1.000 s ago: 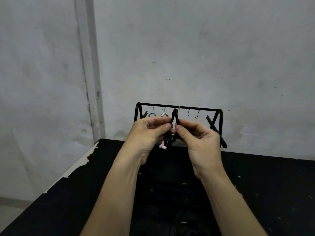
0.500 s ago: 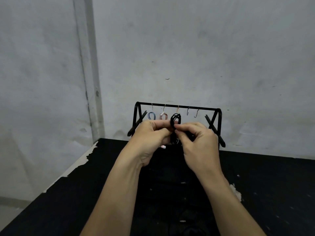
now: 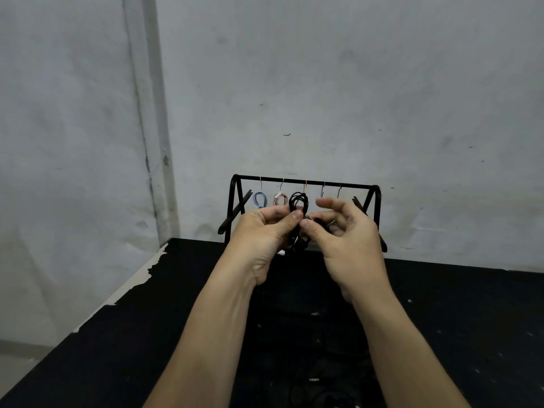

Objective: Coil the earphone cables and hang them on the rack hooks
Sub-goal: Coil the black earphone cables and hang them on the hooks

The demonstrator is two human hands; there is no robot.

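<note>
A black wire rack [image 3: 306, 182] stands at the table's far edge with several small hooks on its top bar. A blue coiled earphone [image 3: 260, 199] hangs on the leftmost hook and a pink one [image 3: 280, 199] on the second. A black coiled earphone [image 3: 298, 201] sits just below the third hook [image 3: 305, 186]; I cannot tell whether it hangs on it. My left hand [image 3: 265, 231] pinches the black coil's lower part. My right hand [image 3: 344, 231] pinches the same bundle from the right, its other fingers spread.
Two bare hooks [image 3: 322, 190] remain on the rack's right half. The black table [image 3: 441, 319] has a chipped left edge [image 3: 141, 284]. More dark cable [image 3: 321, 396] lies near the front edge. A grey wall stands right behind the rack.
Both hands have lifted the black coil up toward the third hook. My right fingers have spread apart, and the blue and pink coils have come into sight.
</note>
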